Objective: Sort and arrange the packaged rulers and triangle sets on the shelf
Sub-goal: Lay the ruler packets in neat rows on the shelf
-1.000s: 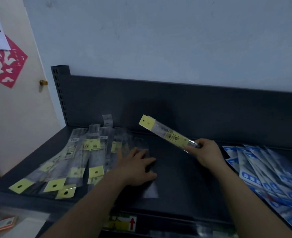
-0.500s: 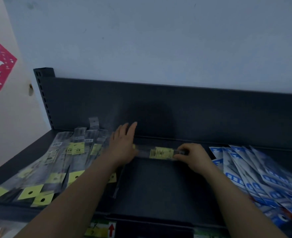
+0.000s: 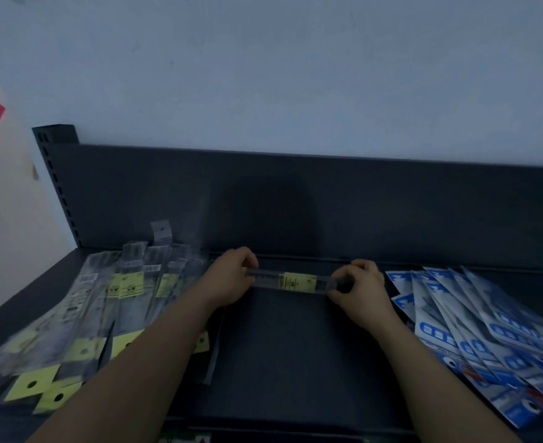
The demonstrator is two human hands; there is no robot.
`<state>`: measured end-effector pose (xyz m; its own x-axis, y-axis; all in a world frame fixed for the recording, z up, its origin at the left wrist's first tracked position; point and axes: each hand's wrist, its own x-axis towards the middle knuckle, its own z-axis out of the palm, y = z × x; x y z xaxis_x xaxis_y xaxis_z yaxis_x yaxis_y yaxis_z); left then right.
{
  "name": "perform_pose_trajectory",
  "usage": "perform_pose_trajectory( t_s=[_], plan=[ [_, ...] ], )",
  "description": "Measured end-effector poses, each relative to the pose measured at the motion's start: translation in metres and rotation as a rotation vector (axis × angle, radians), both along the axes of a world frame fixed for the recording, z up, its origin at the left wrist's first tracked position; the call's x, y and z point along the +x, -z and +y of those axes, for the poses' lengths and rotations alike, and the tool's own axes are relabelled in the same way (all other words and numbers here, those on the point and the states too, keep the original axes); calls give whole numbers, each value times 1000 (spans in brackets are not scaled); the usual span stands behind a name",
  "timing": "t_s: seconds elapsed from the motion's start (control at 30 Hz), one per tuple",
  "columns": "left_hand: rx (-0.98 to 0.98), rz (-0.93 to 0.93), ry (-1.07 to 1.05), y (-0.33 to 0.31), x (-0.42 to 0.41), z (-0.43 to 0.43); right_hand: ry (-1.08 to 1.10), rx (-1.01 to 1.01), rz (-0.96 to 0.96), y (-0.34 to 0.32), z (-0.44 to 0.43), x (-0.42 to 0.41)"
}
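Head view: my left hand [image 3: 232,279] and right hand [image 3: 363,289] each pinch one end of a packaged ruler [image 3: 295,282], fingers [image 3: 247,262] curled round it. It lies crosswise at the back of the shelf [image 3: 295,346], between the ruler pile [image 3: 104,298] and the blue packets [image 3: 487,321]. The slick sleeve could slip from my grip and land crooked.

- The single camera sat on my head, looking forward and down over both forearms.
- It was close: my left hand [image 3: 228,279] and right hand [image 3: 359,290], each gripping an end of the packaged ruler [image 3: 295,282], lay mid-frame.
- Beyond my hands the wide lens took in the back panel [image 3: 327,203] and the wall [image 3: 295,75].
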<state>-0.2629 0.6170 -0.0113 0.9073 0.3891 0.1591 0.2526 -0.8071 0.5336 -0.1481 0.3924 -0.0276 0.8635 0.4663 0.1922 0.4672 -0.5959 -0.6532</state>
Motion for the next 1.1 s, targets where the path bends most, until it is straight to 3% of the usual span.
perform_pose_trajectory(
  t_s=[0.17,0.4,0.6,0.9,1.1],
  plan=[
    [-148,52,-69,3,7,-7,41,64,104,0,6,-5],
    [-94,126,-71,6,10,-8,25,72,134,2,4,-5],
    [-70,-50,-182,2,13,2,20,71,121,-2,13,5],
    [-68,-10,-229,-7,28,28,-17,-15,171,-9,48,35],
    [-30,65,-231,-3,40,29,34,-151,88,1,56,41]
  ],
)
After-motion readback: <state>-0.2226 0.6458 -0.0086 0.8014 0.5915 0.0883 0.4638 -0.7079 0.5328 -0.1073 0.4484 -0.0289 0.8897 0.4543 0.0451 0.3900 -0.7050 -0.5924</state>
